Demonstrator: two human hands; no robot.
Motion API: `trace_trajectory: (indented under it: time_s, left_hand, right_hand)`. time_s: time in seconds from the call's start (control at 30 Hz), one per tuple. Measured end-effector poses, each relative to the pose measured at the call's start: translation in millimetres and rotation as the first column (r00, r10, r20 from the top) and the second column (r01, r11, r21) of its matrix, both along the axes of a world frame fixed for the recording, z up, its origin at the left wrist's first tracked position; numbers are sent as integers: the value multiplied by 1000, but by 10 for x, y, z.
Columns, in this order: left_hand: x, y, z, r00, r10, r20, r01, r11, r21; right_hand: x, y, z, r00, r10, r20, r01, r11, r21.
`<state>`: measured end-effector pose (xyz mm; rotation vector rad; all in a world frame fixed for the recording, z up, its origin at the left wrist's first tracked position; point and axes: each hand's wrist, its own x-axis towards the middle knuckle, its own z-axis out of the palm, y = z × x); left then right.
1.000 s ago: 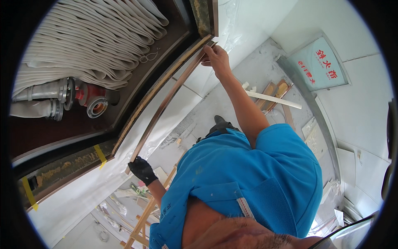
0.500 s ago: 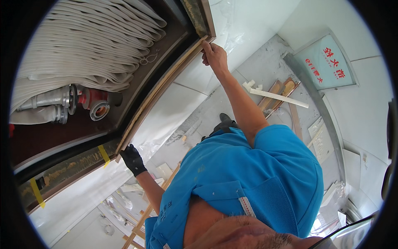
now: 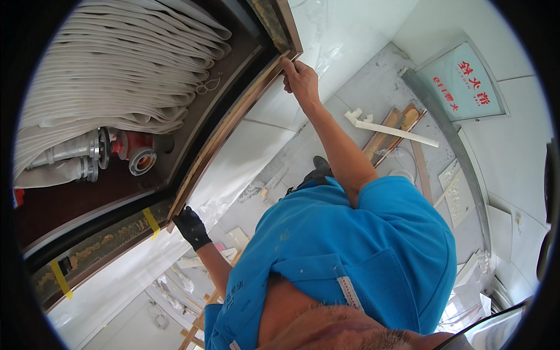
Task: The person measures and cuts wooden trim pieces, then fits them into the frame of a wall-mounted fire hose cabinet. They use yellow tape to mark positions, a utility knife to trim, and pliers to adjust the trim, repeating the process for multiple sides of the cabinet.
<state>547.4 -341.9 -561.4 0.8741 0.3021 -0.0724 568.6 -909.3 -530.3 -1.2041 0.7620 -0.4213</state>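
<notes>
A long brown trim strip runs along the lower edge of an open fire hose cabinet, against its dark frame. My bare right hand pinches the strip's far end at the frame's corner. My left hand, in a black glove, is closed on the strip's near end with thumb and fingers. Inside the cabinet hang folds of pale flat hose, with metal couplings and a red valve below them. Yellow tape crosses the adjoining frame side near my left hand.
Another piece of yellow tape sits farther along the frame. Below, a white strip and brown trim pieces lie on the floor. A glass cabinet door with red lettering stands at the right. Wooden bars show at the lower left.
The strip and both hands hold nearly the same place, the strip's face turning slightly against the frame. The view has shifted a little.
</notes>
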Motion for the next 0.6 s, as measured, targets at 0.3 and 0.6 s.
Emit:
trace_trajectory:
  time_s: [0.3,0.6]
  left_hand:
    - [-17,158,-102,994,-104,15,104,994,-34]
    - [-28,-14,33,999,-39,-7,39,999,-24]
  right_hand:
    - [-32,-31,-5,999,38,18,-38,999,22]
    - [-40,-105,-73,993,72,90,-79,994,74]
